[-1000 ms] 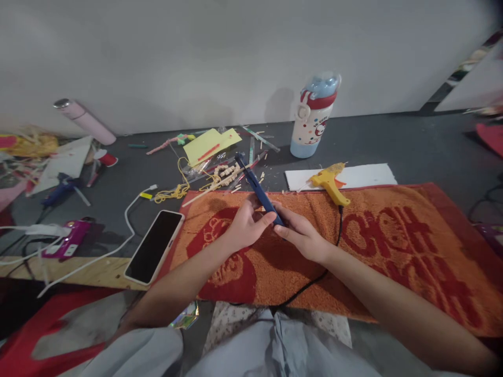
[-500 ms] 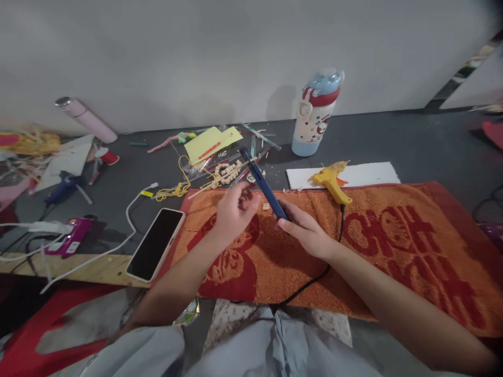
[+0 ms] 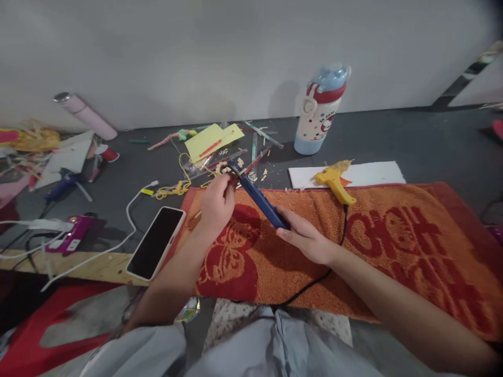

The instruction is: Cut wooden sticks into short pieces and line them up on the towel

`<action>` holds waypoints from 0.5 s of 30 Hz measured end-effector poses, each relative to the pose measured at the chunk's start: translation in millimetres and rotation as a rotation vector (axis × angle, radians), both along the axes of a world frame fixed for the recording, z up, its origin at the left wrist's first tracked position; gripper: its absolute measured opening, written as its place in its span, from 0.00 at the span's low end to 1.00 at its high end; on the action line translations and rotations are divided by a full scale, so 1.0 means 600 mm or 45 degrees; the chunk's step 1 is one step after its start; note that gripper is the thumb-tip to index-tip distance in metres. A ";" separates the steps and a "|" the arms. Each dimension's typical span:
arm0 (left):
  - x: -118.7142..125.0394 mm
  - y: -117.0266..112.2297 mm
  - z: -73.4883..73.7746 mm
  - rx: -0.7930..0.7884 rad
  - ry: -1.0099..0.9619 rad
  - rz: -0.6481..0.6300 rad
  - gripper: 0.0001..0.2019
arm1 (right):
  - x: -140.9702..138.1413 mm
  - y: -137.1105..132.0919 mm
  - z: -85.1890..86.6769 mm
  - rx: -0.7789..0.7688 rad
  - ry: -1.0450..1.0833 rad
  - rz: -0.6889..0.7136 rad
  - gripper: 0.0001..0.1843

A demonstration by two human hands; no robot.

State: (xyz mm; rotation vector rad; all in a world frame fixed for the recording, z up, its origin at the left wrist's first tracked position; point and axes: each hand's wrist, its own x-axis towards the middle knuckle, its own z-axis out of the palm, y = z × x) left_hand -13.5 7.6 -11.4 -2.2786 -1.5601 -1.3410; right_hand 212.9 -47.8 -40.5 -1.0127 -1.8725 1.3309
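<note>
My right hand (image 3: 304,238) grips the lower end of a long dark-blue tool (image 3: 257,196) that slants up and to the left over an orange and red towel (image 3: 393,235). My left hand (image 3: 216,201) reaches past the towel's far edge, with its fingers curled by the tool's tip and a string of small wooden beads (image 3: 223,168). Whether those fingers hold anything is hidden. A yellow glue gun (image 3: 334,179) lies on the towel's far edge, to the right of both hands, with its black cord running toward me.
A phone (image 3: 156,242) lies face up left of the towel, beside a white cable (image 3: 131,214). A blue and white bottle (image 3: 319,112) stands at the back. Yellow paper (image 3: 212,140), yellow string (image 3: 173,188), sticks and a white foam strip (image 3: 377,172) litter the grey floor.
My left hand let go of the blue tool and moved up and left to the beads. My right hand swung the tool's tip leftward.
</note>
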 end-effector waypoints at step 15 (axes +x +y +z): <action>0.015 -0.009 0.002 -0.164 -0.292 -0.063 0.07 | 0.000 -0.007 0.003 -0.104 0.065 0.006 0.40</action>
